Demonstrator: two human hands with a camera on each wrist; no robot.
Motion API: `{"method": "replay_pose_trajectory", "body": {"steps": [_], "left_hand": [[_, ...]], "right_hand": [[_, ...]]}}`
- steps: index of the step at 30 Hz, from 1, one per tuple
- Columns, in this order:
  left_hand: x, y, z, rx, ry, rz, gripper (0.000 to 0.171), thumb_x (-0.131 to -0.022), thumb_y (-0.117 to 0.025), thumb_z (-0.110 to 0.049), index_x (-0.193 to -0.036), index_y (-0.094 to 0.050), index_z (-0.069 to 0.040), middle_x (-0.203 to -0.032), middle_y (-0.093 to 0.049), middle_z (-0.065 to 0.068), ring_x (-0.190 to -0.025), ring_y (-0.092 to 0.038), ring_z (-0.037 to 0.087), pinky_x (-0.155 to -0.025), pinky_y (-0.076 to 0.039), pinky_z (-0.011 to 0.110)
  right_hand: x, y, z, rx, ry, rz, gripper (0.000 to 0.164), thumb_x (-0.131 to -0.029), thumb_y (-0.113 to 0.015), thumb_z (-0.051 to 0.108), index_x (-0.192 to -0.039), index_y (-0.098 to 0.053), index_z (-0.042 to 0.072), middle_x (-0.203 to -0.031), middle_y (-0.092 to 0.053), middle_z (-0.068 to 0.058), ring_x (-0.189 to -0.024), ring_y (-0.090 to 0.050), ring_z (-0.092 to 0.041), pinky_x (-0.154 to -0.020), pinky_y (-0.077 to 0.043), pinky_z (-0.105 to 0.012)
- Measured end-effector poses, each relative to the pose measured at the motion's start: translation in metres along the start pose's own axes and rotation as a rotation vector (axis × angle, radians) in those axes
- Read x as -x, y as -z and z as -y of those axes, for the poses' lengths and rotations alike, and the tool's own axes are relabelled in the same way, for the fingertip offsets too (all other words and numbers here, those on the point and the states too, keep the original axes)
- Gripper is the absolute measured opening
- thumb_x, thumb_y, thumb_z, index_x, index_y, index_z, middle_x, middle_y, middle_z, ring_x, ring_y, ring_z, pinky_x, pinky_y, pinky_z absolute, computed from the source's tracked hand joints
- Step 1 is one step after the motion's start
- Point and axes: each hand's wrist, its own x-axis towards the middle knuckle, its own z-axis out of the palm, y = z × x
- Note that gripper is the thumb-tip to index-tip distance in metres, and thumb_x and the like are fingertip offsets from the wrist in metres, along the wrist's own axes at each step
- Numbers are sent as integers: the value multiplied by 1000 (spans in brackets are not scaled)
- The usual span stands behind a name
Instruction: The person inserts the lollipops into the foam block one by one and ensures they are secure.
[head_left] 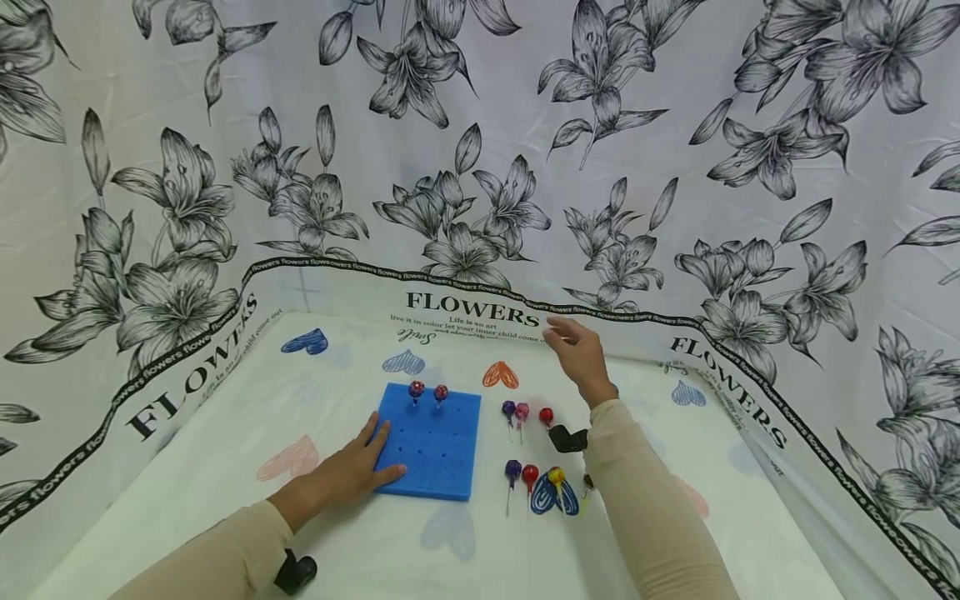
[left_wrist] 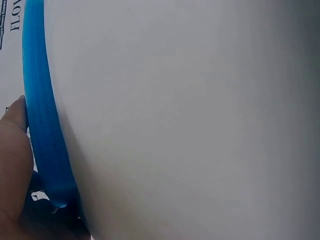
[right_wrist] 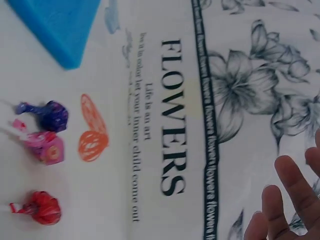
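A flat blue foam board [head_left: 428, 442] with small holes lies on the cloth, and two red-wrapped lollipops [head_left: 441, 392] stand upright in its far row. My left hand [head_left: 352, 467] rests on the board's left edge, fingers spread and thumb on the near left corner. Held up beyond the lollipops, my right hand [head_left: 577, 356] has nothing in it; its fingertips show loosely extended in the right wrist view. Below it lie a purple lollipop [right_wrist: 52, 116], a pink lollipop [right_wrist: 47, 147] and a red lollipop [right_wrist: 46, 207].
Nearer me are another purple lollipop [head_left: 513, 472], a red one [head_left: 530, 475] and a yellow one [head_left: 556, 475]. A darker lollipop [head_left: 588, 481] is partly hidden by my right sleeve. A flower-printed curtain [head_left: 465, 208] rises behind the table.
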Motion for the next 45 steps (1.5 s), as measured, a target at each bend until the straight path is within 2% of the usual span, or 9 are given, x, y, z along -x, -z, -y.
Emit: {"method": "replay_pose_trajectory", "body": {"steps": [6, 12, 16, 24, 32, 40, 45], "left_hand": [[1, 1, -1, 10, -8, -7, 96, -89, -56, -60, -151, -20, 4, -157, -4, 26, -134, -24, 51, -98, -35, 61], [-2, 1, 0, -2, 6, -11, 96, -89, -57, -60, -152, -19, 2, -158, -2, 24, -136, -23, 50, -99, -35, 60], [-2, 2, -1, -5, 11, -8, 96, -89, -57, -59, -152, -19, 2, -158, -2, 24, -135, -23, 50, -99, -35, 60], [-1, 3, -2, 1, 18, -1, 96, -89, -57, -60, -152, -19, 2, -157, -2, 24, -135, -23, 50, -99, -34, 60], [0, 4, -3, -3, 13, 1, 97, -89, -57, -60, -151, -20, 3, -157, -3, 25, -135, -23, 51, -98, -35, 60], [-1, 1, -2, -5, 19, -1, 96, -89, -56, -60, -152, -18, 2, -157, -2, 25, -135, -24, 50, -99, -35, 60], [-1, 0, -2, 2, 20, -3, 97, -89, -57, -60, -152, -18, 2, -157, -2, 25, -134, -24, 51, -98, -35, 61]], "right_hand": [[4, -3, -38, 35, -151, 28, 39, -95, -63, 34, -130, -62, 16, -122, -61, -12, -113, -54, -31, -93, -44, -51], [4, -8, -66, 79, -234, 38, 39, -94, -64, 34, -129, -62, 16, -123, -61, -12, -115, -54, -32, -95, -42, -54], [9, -10, -78, 94, -272, 51, 39, -94, -64, 33, -129, -63, 14, -124, -61, -13, -115, -55, -33, -95, -42, -54], [15, -15, -92, 159, -390, 81, 39, -94, -64, 28, -128, -63, 10, -127, -59, -15, -115, -55, -33, -96, -41, -56], [19, -19, -97, 254, -493, 107, 31, -93, -67, 26, -120, -68, 11, -121, -60, -16, -109, -54, -35, -93, -44, -53], [22, -21, -109, 354, -542, 155, 32, -93, -66, 30, -117, -68, 10, -110, -64, -11, -92, -55, -28, -77, -48, -39], [23, -23, -111, 379, -548, 191, 32, -93, -66, 30, -115, -69, 7, -91, -65, -9, -80, -56, -25, -65, -46, -32]]}}
